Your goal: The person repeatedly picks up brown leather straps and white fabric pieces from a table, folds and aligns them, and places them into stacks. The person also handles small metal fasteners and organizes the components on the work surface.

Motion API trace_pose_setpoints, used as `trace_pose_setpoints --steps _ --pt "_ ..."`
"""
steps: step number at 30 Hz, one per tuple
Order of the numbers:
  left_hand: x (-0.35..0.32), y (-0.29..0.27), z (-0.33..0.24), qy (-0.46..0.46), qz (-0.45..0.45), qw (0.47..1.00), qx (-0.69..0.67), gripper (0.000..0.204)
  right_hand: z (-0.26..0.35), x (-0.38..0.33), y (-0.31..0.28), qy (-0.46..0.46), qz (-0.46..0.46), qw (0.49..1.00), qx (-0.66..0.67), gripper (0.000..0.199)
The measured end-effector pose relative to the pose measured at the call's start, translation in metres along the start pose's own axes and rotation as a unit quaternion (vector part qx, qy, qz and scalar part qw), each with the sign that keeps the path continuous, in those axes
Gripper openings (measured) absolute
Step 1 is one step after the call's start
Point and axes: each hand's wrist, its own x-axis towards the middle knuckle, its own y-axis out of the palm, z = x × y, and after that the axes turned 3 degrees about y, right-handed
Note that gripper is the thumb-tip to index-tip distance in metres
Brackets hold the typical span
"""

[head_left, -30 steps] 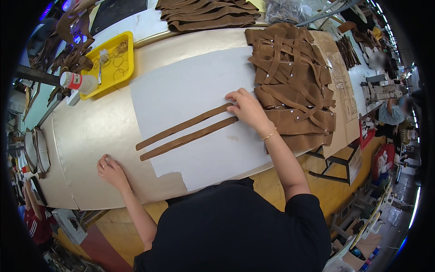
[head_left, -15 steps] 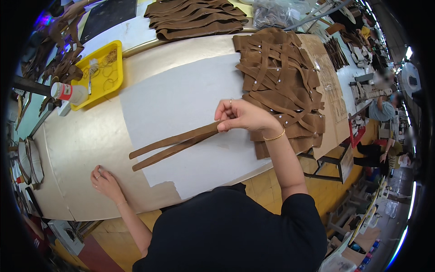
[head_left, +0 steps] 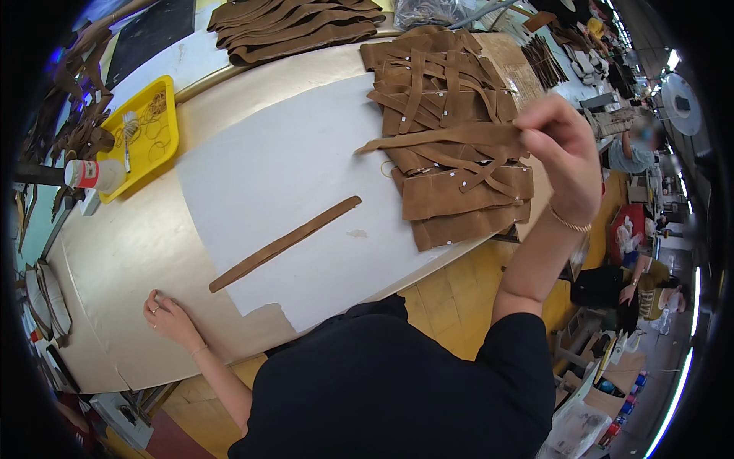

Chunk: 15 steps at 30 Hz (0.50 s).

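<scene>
Raised over the right part of the table, my right hand (head_left: 564, 157) pinches one end of a long brown leather-like strip (head_left: 451, 137). The strip's other end reaches left, above a stack of wider brown pieces (head_left: 466, 191) with narrow straps lying across them. A second brown strip (head_left: 287, 243) lies slantwise on the pale grey sheet (head_left: 306, 153), apart from both hands. At the near left, my left hand (head_left: 173, 320) rests on the gold-coloured table top (head_left: 115, 268). Its fingers are curled together at the tips; whether something small is between them is too fine to make out.
A yellow tray (head_left: 170, 126) with thread and a pen stands at the far left, beside a white-and-red jar (head_left: 84, 174). Folded brown bands (head_left: 298, 27) and a plastic bag (head_left: 432, 11) lie at the back. Co-workers are off to the right.
My right hand has moved right and away, carrying one strip over the stack. The other strip has come to lie on the grey sheet. My left hand has barely moved.
</scene>
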Motion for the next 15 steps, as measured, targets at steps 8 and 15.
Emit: trace_pose_setpoints --steps 8,15 --pt "-0.004 -0.005 -0.005 0.011 -0.012 0.999 0.033 0.028 -0.136 -0.179 -0.060 0.346 -0.052 0.936 0.032 0.015" --pt "-0.003 -0.009 -0.002 0.009 0.003 0.999 0.054 0.027 -0.157 -0.152 -0.050 0.370 -0.016 0.902 -0.221 0.011"
